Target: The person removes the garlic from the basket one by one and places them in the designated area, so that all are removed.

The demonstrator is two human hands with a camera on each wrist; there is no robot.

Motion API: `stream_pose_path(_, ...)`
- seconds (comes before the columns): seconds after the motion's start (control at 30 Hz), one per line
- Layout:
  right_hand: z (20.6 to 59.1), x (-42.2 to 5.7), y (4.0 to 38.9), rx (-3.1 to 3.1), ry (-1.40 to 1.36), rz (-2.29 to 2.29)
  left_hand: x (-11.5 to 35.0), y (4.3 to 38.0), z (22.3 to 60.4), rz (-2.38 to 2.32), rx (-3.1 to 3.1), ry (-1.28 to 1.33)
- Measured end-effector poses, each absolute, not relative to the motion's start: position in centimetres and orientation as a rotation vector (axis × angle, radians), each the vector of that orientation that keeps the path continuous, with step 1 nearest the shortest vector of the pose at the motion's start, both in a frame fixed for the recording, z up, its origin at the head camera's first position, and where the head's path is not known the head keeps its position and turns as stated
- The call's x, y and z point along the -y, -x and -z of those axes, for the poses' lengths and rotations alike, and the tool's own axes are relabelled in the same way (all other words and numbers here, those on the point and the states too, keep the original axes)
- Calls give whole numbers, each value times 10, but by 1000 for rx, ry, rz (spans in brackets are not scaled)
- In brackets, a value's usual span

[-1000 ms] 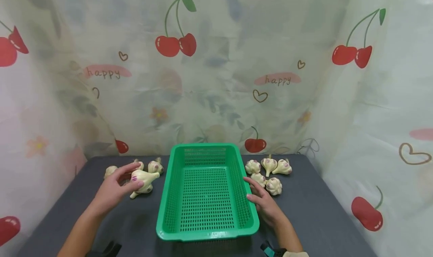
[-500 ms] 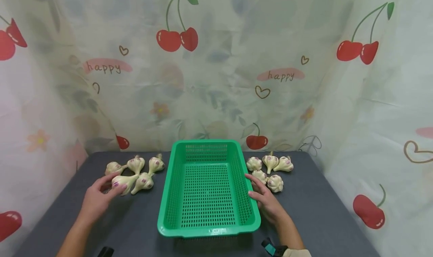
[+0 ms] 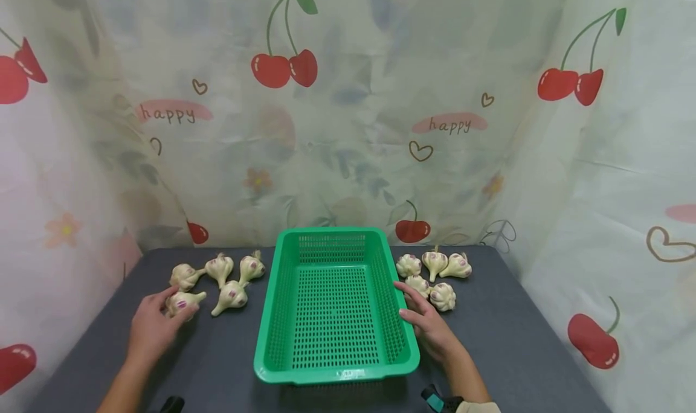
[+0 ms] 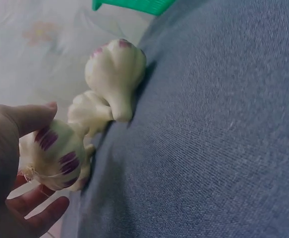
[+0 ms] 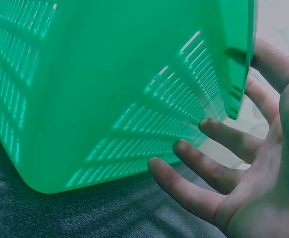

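Observation:
In the head view my left hand (image 3: pixel 152 328) holds a garlic bulb (image 3: pixel 182 304) between thumb and fingers, low at the left of the table. The left wrist view shows the same white bulb with purple streaks (image 4: pixel 57 156), thumb above it and fingers below. Several other garlic bulbs (image 3: pixel 231 295) lie close by. My right hand (image 3: pixel 429 325) grips the right rim of a green plastic basket (image 3: pixel 334 374). In the right wrist view, thumb and index finger reach over the rim, and the other fingers (image 5: pixel 184 188) spread along the slotted outer wall (image 5: pixel 109 89).
Another group of garlic bulbs (image 3: pixel 443 295) lies right of the basket, beyond my right hand. The dark cloth-covered table (image 3: pixel 516 352) ends at a patterned curtain (image 3: pixel 348 159) behind and at both sides.
My left hand has moved left and down with the garlic bulb, from above the other bulbs to the near left of them. The right hand stays at the basket's rim.

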State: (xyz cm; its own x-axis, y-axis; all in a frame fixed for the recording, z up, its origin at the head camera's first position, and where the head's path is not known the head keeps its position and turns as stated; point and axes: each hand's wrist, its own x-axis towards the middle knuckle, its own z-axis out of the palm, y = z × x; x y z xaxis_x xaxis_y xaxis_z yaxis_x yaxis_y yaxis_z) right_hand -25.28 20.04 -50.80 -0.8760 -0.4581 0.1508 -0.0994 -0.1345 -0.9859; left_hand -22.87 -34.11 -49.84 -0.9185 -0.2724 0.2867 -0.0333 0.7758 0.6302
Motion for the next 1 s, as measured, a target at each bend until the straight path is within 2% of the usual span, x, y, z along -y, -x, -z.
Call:
stream_pose_path(0.47, 505, -195, 259, -1906, 625, 2085, 353, 246, 511, 742, 2589, -61)
stream_pose_path(1.0, 492, -208, 251, -2019, 531, 1917, 350, 241, 512, 629, 2578, 56)
